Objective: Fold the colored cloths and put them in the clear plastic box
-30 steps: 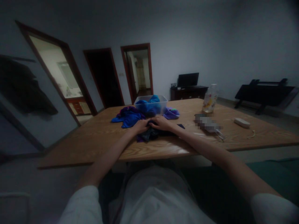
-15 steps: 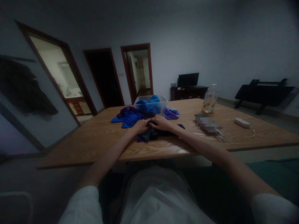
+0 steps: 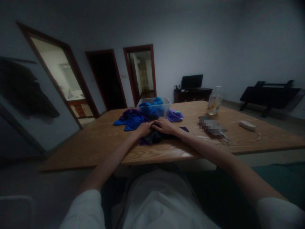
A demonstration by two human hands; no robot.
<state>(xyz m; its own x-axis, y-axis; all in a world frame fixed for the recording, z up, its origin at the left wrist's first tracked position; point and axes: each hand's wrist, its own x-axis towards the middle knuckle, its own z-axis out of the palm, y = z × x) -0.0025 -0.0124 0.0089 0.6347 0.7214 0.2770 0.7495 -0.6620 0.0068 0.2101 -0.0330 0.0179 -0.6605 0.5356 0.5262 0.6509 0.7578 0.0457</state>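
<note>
Both my hands rest on a dark piece of cloth (image 3: pixel 152 137) lying on the wooden table (image 3: pixel 107 144). My left hand (image 3: pixel 143 128) grips its left part with fingers curled. My right hand (image 3: pixel 164 125) presses on its upper edge, fingers bent over the fabric. Just beyond the hands stands a clear plastic box (image 3: pixel 153 107) holding blue cloths. A blue and purple cloth (image 3: pixel 130 119) lies left of the box, and a small purple cloth (image 3: pixel 174 115) lies to its right.
A clear bottle (image 3: pixel 214 101) stands at the table's far right, with a blurred flat object (image 3: pixel 212 126) and a white device with a cord (image 3: pixel 247 125) nearby. Three doorways open in the back wall. A dark TV stand (image 3: pixel 192 93) and a black bench stand behind.
</note>
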